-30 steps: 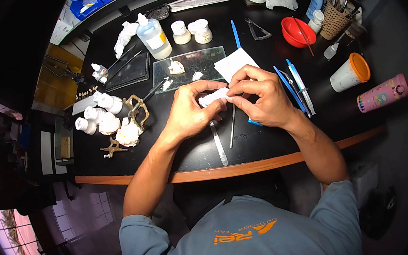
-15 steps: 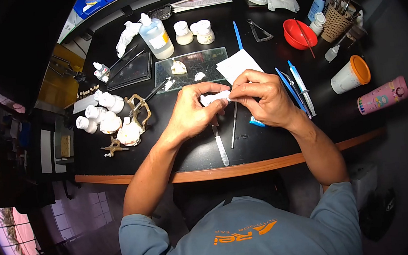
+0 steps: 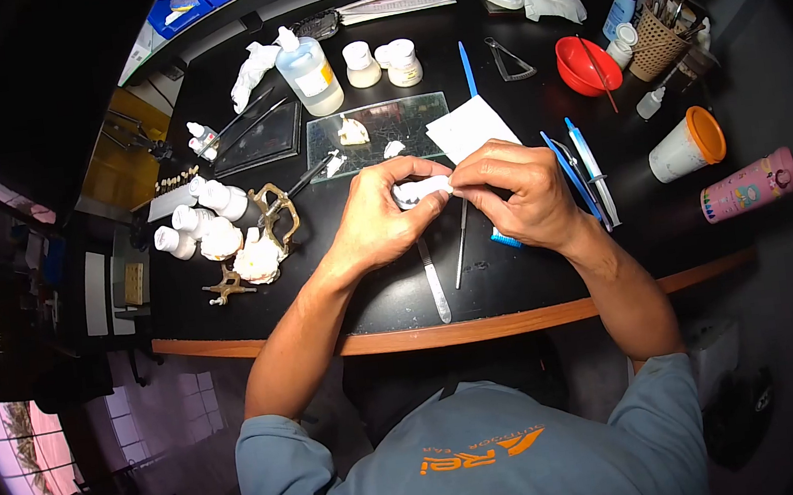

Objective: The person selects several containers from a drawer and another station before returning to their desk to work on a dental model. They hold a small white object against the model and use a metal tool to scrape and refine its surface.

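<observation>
My left hand (image 3: 372,216) is closed round a small white dental cast (image 3: 418,191), its thumb below and fingers above. At the cast's right end my right hand (image 3: 521,188) pinches with thumb and forefinger; whatever lies between those fingertips is too small to make out. Below the hands, a scalpel-like tool with a flat pale handle (image 3: 436,287) lies on the black table beside a thin metal rod (image 3: 462,250). A blue-bristled brush (image 3: 505,239) shows partly under my right hand. Beyond the hands is a glass slab (image 3: 423,127) with white and cream pieces.
A white paper pad (image 3: 473,127) lies beyond my right hand. To the left stand white bottles (image 3: 229,202), plaster pieces and a brass articulator frame (image 3: 289,215). A clear bottle (image 3: 314,87), red bowl (image 3: 577,79), orange-lidded cup (image 3: 677,155) and pink bottle (image 3: 748,186) stand around.
The whole view has shifted slightly, with the table appearing a little farther right. Both hands keep nearly the same hold on the white cast, which looks turned a little.
</observation>
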A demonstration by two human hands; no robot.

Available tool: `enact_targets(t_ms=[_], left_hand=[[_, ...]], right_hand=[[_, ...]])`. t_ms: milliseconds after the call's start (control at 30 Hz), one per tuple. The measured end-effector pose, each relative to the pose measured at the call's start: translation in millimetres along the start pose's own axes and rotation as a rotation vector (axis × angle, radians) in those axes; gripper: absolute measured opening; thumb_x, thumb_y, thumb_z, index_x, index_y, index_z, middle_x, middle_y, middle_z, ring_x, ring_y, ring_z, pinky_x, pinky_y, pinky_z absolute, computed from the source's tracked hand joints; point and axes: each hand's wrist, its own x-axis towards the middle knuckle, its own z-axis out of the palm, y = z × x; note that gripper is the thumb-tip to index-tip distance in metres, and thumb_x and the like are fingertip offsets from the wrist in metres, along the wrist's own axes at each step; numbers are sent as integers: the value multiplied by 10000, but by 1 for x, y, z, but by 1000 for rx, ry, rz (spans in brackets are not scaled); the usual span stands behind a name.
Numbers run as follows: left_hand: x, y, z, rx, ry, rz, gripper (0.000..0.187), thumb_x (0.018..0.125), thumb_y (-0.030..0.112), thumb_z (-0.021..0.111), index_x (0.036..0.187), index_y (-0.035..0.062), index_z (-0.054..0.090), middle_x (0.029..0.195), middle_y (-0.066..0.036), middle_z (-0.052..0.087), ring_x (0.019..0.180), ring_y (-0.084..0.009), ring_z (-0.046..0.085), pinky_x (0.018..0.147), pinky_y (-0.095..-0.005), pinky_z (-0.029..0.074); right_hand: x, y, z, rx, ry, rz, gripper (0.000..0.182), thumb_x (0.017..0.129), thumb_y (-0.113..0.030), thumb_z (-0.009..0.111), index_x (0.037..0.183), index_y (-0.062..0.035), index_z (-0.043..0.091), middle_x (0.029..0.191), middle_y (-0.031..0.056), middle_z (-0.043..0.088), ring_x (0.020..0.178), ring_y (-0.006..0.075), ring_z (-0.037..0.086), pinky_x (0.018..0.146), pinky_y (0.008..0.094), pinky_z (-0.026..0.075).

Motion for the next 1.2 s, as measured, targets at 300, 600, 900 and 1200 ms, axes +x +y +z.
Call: enact_targets(t_ms=[300, 600, 900, 1200], left_hand=[[-1, -1, 2, 19, 25, 43, 246, 904, 93, 746, 1120, -24, 735, 769, -23, 684, 643, -69, 596, 581, -236, 454], [-2, 0, 0, 7, 32, -28, 330, 819, 133, 805, 1111, -17, 770, 1031, -150, 767, 960, -226, 739, 871, -360, 566], [-2, -3, 1, -70, 2, 4, 265, 937, 83, 743, 1179, -21, 715, 806, -36, 701, 639, -64, 636, 544, -217, 507], [-2, 1, 3, -190, 28, 21, 262, 882, 11, 714, 1139, -35, 704, 910, -96, 748, 714, -88, 685, 631, -259, 555]], right_hand=[[0, -3, 4, 89, 49, 32, 641, 785, 64, 803, 1397, -56, 656, 931, 108, 780, 822, 214, 748, 681, 301, 614], [1, -4, 2, 59, 42, 13, 658, 776, 69, 803, 1403, -57, 653, 868, 78, 756, 777, 200, 721, 666, 308, 600], [0, -1, 2, 5, 41, -31, 628, 768, 77, 805, 1369, -51, 677, 863, 85, 755, 808, 212, 738, 669, 311, 608], [0, -6, 3, 45, 64, 27, 616, 770, 74, 815, 1360, -44, 681, 1011, 118, 738, 847, 192, 739, 674, 290, 621]])
